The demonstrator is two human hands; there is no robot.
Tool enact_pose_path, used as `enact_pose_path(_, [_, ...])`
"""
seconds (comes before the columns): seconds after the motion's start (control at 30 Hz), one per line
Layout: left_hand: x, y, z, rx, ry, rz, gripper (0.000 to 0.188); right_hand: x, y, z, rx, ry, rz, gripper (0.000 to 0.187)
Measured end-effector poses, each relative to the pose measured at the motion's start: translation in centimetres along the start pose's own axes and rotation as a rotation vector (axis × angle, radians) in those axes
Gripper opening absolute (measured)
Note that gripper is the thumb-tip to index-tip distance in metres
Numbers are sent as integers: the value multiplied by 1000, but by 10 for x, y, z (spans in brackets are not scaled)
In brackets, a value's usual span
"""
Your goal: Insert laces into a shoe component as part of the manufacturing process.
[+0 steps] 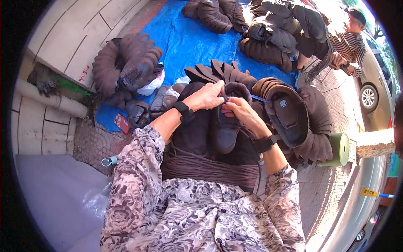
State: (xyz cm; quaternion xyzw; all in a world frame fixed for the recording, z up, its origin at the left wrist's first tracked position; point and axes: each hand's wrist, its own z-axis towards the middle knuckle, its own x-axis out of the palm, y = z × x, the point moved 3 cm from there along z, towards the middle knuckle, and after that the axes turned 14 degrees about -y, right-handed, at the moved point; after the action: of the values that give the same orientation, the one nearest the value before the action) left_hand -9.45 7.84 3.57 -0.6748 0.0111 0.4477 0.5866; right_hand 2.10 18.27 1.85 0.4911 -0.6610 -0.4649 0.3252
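Blue tarp [180, 52] on patterned paving [308, 191]

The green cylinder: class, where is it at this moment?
In the head view, the green cylinder is on the right side, beside the curved stack of dark shoe pieces, below and left of the tan car.

A blue tarp [189, 46] carries brown coiled bundles [214, 17].

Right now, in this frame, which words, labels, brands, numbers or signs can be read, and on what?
Red marks on the pale wall: lettering, not copied here.
Yellow plate, far right: dark characters, not copied here.
White label inside a dark shoe: too small to read.
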Motion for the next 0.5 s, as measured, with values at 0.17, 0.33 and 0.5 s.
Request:
enact_pose_path(0.17, [10, -5, 11, -24, 145, 121, 24, -6, 1, -9, 34, -64, -5, 16])
enact_pose_path(0.33, [16, 2, 6, 149, 37, 219, 30, -21, 46, -42, -66, -141, -11, 19])
enact_pose_path(0.5, [0, 6, -18, 95, -242, 177, 30, -72, 160, -96, -535, -385, -171, 22])
